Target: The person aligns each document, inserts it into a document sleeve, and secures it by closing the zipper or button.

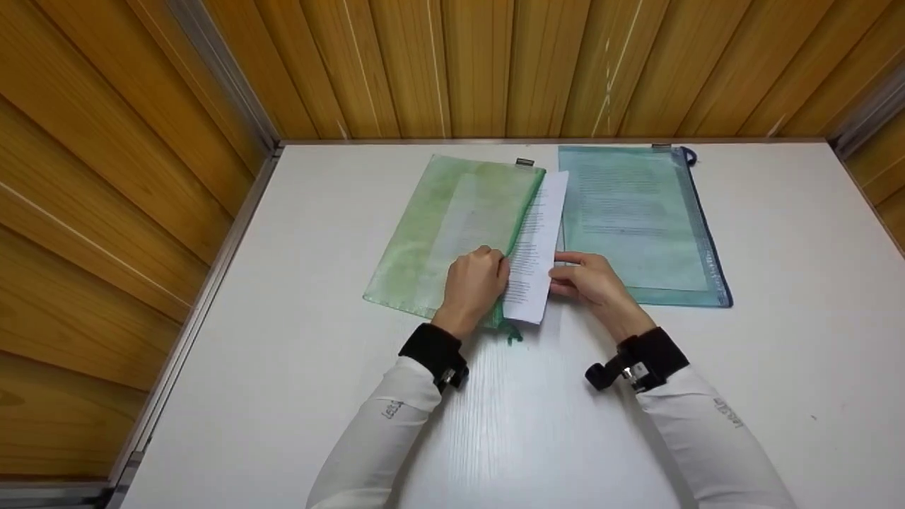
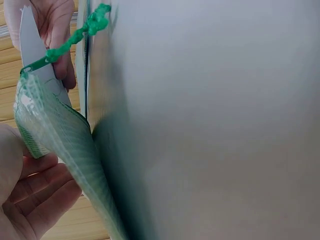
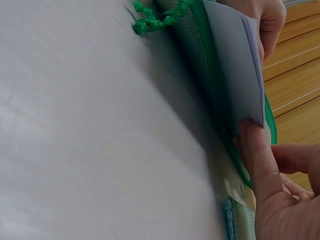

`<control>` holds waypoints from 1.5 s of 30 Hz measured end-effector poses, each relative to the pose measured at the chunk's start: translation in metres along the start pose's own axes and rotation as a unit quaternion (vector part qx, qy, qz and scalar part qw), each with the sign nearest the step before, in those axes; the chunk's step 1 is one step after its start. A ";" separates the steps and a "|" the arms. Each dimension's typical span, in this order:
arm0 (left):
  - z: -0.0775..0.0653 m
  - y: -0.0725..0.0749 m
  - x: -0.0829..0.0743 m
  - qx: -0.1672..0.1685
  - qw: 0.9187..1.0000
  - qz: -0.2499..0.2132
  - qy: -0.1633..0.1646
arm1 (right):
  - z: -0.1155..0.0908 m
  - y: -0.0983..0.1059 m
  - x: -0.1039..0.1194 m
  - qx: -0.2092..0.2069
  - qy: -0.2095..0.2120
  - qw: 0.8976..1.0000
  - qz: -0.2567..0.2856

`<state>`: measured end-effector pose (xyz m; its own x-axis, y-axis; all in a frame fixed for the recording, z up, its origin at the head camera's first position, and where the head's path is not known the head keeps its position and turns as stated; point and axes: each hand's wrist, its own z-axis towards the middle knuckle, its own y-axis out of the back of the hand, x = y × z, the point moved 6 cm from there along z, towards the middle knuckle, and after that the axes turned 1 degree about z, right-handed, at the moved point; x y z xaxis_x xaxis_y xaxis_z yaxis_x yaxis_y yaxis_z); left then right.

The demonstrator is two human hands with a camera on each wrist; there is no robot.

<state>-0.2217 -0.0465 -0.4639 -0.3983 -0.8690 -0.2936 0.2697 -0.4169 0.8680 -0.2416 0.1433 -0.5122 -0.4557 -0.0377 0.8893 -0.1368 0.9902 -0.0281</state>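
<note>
A light-green mesh document pouch [image 1: 410, 240] lies at the centre of the table, its right side parted. White printed sheets [image 1: 541, 247] stick out along that opening. My left hand [image 1: 475, 286] pinches the pouch's opening edge, fingers curled, as the left wrist view also shows. My right hand [image 1: 594, 283] holds the sheets' outer edge between thumb and fingers. A green braided cord [image 2: 75, 40] hangs from the near corner of the opening. In the right wrist view the stacked sheets [image 3: 235, 65] sit between the pouch's green-trimmed sides.
A teal zip pouch [image 1: 636, 272] with a dark-blue zipper and printed pages inside lies to the right, near the back. The white table [image 1: 297, 396] meets wood-panelled walls [image 1: 474, 63] at the back and left. Black wrist straps with cameras are on both forearms.
</note>
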 end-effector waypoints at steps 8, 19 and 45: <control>0.003 0.000 -0.001 0.005 1.000 0.003 0.008 | 0.006 -0.018 0.004 0.011 0.023 0.999 0.033; 0.002 0.001 -0.001 -0.014 1.000 0.008 0.003 | 0.014 -0.032 0.007 0.001 0.027 0.999 0.038; 0.004 0.002 -0.003 -0.006 1.000 0.000 0.011 | 0.028 -0.052 0.007 0.010 0.023 1.000 0.010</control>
<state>-0.2233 -0.0437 -0.4595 -0.3791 -0.8748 -0.3017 0.2802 -0.4192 0.8636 -0.2619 0.0875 -0.5174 -0.4177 -0.0110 0.9085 -0.1463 0.9877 -0.0554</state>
